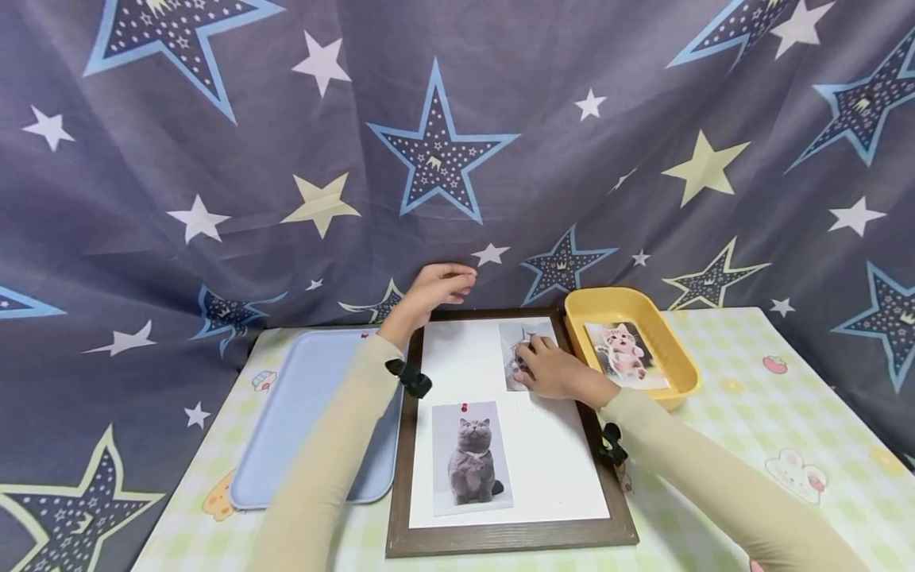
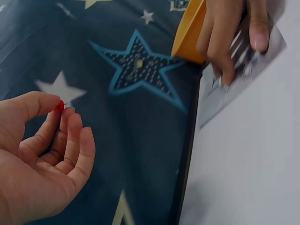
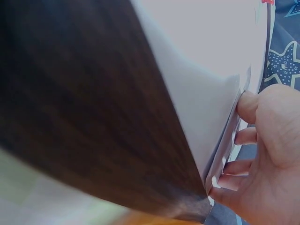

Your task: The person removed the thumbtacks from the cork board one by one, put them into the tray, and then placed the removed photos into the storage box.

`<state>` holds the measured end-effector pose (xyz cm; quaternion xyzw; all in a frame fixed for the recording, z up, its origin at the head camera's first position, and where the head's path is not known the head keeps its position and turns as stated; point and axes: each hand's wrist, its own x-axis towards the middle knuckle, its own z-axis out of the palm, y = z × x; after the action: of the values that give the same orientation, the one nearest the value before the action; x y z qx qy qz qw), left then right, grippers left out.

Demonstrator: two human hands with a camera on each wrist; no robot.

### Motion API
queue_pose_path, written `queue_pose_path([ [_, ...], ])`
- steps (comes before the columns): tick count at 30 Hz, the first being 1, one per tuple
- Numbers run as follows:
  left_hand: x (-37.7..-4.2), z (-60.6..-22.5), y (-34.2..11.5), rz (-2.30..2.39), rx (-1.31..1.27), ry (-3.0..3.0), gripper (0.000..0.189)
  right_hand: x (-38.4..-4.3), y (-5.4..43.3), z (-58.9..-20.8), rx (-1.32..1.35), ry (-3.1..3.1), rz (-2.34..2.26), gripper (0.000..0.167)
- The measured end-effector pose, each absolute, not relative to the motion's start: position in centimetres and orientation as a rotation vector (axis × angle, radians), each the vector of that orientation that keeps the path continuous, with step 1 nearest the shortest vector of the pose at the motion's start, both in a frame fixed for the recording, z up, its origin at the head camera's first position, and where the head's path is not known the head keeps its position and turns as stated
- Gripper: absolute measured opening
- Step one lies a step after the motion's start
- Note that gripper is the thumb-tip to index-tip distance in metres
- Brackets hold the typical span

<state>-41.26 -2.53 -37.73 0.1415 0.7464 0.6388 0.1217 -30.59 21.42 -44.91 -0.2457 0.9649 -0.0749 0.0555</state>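
My left hand is raised above the top edge of a white board in a dark wooden frame. Thumb and fingertip pinch a red push pin, its metal point facing the board side. On the board's upper right, my right hand presses a photo flat with spread fingertips, partly covering its picture. Lower left on the board hangs a photo of a grey cat, with a red push pin at its top.
A yellow basket stands right of the frame, holding a kitten photo. To the left lies a light blue tray, partly behind my left sleeve, with a small red item near its far edge. A star-printed curtain hangs behind the table.
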Motion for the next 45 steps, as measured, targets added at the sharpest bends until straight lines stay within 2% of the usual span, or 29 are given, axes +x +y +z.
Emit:
queue_pose_path([
  [21,-40.5,-37.4,-14.5,1.674,0.295,2.434,0.041,-30.6,21.1,-44.8,-0.726,2.918,-0.210,0.047],
  [45,-41.0,-40.5,-22.5,1.445,0.057,2.538,0.043,-30.7,21.3,-44.9,-0.753,2.920,-0.214,0.049],
])
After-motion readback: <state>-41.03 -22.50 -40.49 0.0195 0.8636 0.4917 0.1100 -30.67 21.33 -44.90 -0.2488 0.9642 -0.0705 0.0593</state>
